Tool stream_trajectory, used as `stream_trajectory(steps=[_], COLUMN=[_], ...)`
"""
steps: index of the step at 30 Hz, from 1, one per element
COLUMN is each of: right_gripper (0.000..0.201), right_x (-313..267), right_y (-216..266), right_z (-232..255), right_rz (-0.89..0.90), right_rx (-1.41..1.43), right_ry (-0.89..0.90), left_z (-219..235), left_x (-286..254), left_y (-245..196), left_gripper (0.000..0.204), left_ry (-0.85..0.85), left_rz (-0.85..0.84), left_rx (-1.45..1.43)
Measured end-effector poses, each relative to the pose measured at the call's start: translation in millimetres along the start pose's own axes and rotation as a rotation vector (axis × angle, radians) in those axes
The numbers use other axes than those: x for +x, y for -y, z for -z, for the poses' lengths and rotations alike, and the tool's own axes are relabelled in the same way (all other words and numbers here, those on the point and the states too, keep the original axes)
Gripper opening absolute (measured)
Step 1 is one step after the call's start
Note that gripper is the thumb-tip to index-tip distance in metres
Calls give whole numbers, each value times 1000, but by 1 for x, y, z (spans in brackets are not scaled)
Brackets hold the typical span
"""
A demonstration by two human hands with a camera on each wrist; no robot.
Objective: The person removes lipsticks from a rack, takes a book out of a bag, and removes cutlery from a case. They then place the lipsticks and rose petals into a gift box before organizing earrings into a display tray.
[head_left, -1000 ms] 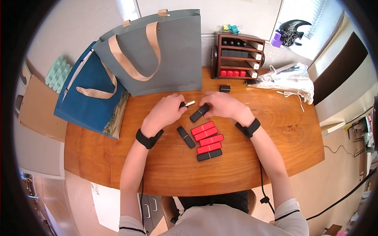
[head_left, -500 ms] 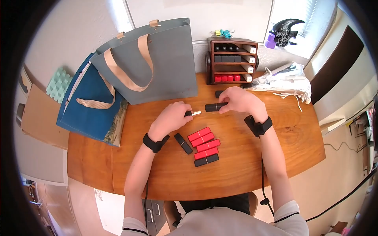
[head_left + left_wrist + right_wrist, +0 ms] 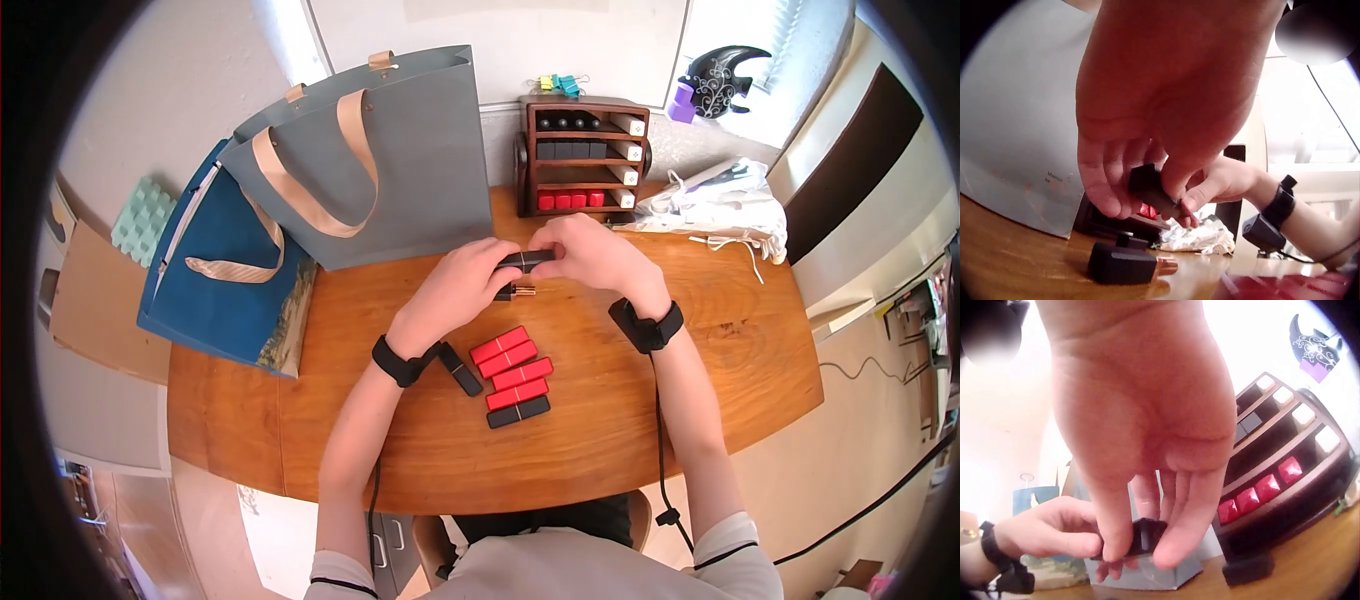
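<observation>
Both hands hold one black lipstick (image 3: 527, 260), level above the table. My left hand (image 3: 455, 290) pinches its left end between thumb and fingers. At the other end, my right hand (image 3: 600, 258) grips it. Just below, an uncapped black lipstick base (image 3: 1122, 264) with a rose-gold collar lies on the wood. A black cap (image 3: 1249, 569) stands on the table near the rack, hidden from the head view by my right hand. Nearer my body lie several red lipsticks (image 3: 508, 356) in a slanted column, a black lipstick (image 3: 518, 412) at its end and another black one (image 3: 460, 370) beside it.
A wooden rack (image 3: 585, 183) at the back holds black and red lipsticks on its shelves. Grey (image 3: 410, 180) and blue (image 3: 220, 280) paper bags stand at the left. A white plastic bag (image 3: 705, 210) lies right of the rack. Cables hang from both wrist bands.
My left hand has set the uncapped lipstick base down on the table and taken the left end of the black lipstick. My right hand has brought that lipstick across to meet it.
</observation>
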State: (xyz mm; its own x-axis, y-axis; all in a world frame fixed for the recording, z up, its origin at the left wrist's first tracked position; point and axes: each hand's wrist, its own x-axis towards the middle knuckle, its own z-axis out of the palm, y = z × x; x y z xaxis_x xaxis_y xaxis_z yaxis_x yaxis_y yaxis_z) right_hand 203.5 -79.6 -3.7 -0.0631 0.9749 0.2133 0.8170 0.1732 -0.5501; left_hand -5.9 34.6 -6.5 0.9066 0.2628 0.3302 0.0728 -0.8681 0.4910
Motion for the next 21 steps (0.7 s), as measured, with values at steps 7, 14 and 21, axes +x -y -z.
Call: stream_trajectory(steps=[7, 14, 21], right_gripper=[29, 32, 31], right_x=[0, -9, -8], right_y=[11, 7, -9], right_z=[-3, 10, 3], right_rz=[-82, -236, -243], right_rx=[-53, -356, -253], right_ry=[22, -73, -90], left_z=[3, 17, 23], left_x=[-7, -23, -23], left_y=[-1, 4, 6], left_gripper=[27, 27, 24], left_ry=[54, -32, -16], left_rz=[17, 73, 57], left_rx=[148, 286, 157])
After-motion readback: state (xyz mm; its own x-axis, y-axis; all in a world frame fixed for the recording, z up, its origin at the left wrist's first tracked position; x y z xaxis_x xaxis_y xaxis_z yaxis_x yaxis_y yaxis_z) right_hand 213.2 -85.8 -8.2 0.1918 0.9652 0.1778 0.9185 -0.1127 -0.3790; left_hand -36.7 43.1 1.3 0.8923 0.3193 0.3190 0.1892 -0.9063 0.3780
